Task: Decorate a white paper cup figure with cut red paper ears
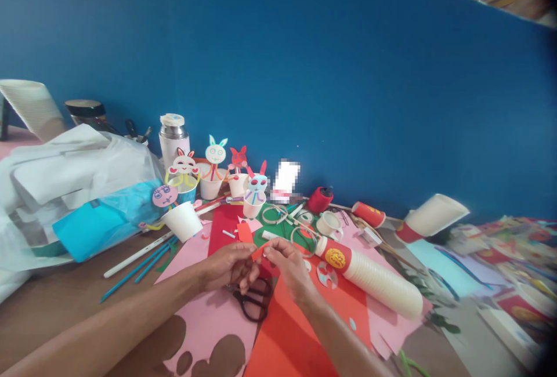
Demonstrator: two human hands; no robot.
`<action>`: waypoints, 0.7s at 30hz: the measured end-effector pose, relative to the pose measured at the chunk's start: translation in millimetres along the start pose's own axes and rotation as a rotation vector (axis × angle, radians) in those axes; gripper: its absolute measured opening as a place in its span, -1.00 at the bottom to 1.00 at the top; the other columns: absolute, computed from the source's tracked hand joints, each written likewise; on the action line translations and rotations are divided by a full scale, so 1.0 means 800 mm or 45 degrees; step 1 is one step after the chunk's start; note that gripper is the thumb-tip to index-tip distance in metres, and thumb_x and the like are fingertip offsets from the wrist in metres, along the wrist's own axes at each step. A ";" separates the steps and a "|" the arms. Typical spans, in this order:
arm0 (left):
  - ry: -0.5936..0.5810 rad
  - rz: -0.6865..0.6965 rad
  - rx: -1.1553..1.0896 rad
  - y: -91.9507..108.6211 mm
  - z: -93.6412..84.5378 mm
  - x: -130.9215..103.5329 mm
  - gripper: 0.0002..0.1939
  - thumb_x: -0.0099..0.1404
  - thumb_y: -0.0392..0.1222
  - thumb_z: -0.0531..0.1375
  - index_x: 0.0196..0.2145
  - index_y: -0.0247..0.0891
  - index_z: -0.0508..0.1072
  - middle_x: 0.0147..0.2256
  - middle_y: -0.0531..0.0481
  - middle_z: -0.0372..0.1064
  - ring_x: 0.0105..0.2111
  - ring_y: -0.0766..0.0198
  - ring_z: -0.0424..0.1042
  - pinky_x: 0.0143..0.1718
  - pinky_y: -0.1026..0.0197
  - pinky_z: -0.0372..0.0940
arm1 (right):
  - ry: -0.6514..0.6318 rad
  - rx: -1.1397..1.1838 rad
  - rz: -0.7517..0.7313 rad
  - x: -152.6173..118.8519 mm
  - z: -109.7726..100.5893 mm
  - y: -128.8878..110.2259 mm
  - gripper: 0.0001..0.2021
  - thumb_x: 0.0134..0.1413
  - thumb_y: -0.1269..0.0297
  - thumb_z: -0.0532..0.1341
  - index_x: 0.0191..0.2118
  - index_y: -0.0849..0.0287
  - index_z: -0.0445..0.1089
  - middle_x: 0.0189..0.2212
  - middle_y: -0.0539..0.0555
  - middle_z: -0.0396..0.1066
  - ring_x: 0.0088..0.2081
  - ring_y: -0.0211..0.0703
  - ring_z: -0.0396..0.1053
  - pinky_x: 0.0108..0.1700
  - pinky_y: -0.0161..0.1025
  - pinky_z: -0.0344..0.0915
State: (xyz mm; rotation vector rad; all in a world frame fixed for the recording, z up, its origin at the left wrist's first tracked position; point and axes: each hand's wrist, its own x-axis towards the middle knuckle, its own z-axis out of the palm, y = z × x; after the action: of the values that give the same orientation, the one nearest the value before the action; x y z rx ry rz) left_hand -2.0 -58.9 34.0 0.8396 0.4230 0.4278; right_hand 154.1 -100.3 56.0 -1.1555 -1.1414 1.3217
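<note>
A small orange-red paper piece [259, 251] spans the gap between my two hands. My left hand [231, 265] pinches its left end, its lower fingers curled. On the other end, the fingertips of my right hand [290, 262] are closed. Just beyond my left fingers stands a second orange-red paper scrap [245, 232]; whether it touches them is unclear. Black-handled scissors [255, 303] lie under my hands, their blades hidden. Beneath are a pink sheet [213, 313] with round cut-outs and an orange sheet [291, 330].
Paper cups with rabbit-faced figures, one white-and-blue [257, 182], stand ahead. A tipped cup [183, 221] is at left. A cup stack [378, 281] lies at right. Behind are a thermos [174, 139], a red thread spool [321, 199] and a blue partition [348, 87].
</note>
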 end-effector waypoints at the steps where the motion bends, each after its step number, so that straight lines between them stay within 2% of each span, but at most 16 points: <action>1: 0.043 0.001 0.010 0.001 -0.001 0.001 -0.77 0.21 -0.05 0.03 -0.43 -0.28 0.22 -0.62 -0.01 0.34 -0.73 0.35 0.27 -0.64 0.27 0.21 | 0.027 -0.025 0.007 0.001 -0.002 -0.001 -0.88 -0.09 0.27 0.19 -0.51 0.20 0.31 -0.62 -0.08 0.28 -0.55 -0.34 0.18 -0.45 -0.37 0.13; 6: 0.191 0.089 0.168 0.004 -0.003 0.000 -0.73 0.17 -0.01 0.08 -0.49 -0.27 0.23 -0.62 0.02 0.35 -0.74 0.40 0.25 -0.68 0.34 0.13 | 0.121 -0.216 -0.014 0.007 -0.011 0.002 -0.88 -0.11 0.32 0.16 -0.56 0.22 0.27 -0.64 -0.09 0.18 -0.55 -0.35 0.08 -0.48 -0.38 0.05; 11: 0.312 0.153 0.363 0.002 -0.005 0.001 -0.76 0.08 -0.10 0.20 -0.54 -0.32 0.29 -0.63 0.03 0.35 -0.73 0.46 0.25 -0.68 0.41 0.06 | 0.140 -0.321 -0.058 0.009 -0.012 0.007 -0.87 -0.09 0.32 0.14 -0.56 0.23 0.26 -0.61 -0.09 0.17 -0.52 -0.34 0.07 -0.45 -0.37 0.03; 21: 0.472 0.252 0.498 0.004 0.000 0.002 -0.79 0.04 -0.15 0.20 -0.57 -0.35 0.32 -0.68 0.08 0.31 -0.73 0.45 0.23 -0.66 0.39 0.07 | -0.002 -0.187 0.003 0.010 -0.008 0.016 -0.76 -0.11 0.16 0.20 -0.56 0.24 0.27 -0.68 -0.12 0.10 -0.60 -0.39 0.00 -0.54 -0.39 -0.07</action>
State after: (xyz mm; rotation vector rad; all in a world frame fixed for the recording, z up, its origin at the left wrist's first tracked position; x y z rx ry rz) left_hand -1.2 -56.7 36.1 1.1919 0.7865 0.7029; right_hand 158.7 -92.8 42.4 -1.2624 -1.2550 1.2575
